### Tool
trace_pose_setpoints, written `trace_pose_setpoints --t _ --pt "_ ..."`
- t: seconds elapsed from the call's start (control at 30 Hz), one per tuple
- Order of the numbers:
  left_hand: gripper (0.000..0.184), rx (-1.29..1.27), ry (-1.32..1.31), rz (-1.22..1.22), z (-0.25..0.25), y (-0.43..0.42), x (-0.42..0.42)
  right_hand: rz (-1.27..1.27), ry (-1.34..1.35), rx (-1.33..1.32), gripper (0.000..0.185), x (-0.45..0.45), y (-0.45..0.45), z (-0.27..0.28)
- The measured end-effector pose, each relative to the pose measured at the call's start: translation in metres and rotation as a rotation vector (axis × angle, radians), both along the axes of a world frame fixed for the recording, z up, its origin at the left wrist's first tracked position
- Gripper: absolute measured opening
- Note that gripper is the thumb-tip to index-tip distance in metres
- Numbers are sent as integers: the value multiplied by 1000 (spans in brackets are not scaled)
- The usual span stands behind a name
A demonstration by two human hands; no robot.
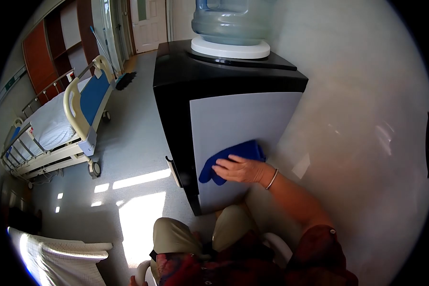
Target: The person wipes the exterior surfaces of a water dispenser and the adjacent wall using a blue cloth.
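My right hand (240, 169) presses a folded blue cloth (224, 155) flat against the grey side panel (243, 114) of a black water dispenser (171, 90). Its fingers curl over the cloth, and a bracelet (272, 179) circles the wrist. Low at the bottom edge, only part of my left hand (139, 277) shows, beside a pale curved armrest (152, 272). Its grip is mostly hidden. A large water bottle (231, 21) sits upside down on the dispenser's white ring (230, 48).
A pale wall (357, 119) stands close on the right. To the left is a wheeled hospital bed (71, 119) with side rails. A mop (125, 81) leans farther back, near a white door (149, 24). White bedding (62, 257) lies at lower left.
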State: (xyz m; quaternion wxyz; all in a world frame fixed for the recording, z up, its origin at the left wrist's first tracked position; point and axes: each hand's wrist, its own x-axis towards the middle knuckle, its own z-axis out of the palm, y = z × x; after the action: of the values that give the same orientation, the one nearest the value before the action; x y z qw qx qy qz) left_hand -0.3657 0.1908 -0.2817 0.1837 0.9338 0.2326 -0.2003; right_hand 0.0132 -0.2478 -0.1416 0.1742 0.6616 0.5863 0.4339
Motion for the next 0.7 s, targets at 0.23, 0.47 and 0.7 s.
trace_pose_setpoints --t 0.23,0.47,0.7 --pt "62 3 45 34 20 -10 7 -194 -283 665 25 13 -33 127" --pt "63 52 44 52 23 -12 9 -109 -223 1034 33 24 6 112" --pt "67 67 26 34 21 -8 7 -95 -16 568 22 15 28 -48"
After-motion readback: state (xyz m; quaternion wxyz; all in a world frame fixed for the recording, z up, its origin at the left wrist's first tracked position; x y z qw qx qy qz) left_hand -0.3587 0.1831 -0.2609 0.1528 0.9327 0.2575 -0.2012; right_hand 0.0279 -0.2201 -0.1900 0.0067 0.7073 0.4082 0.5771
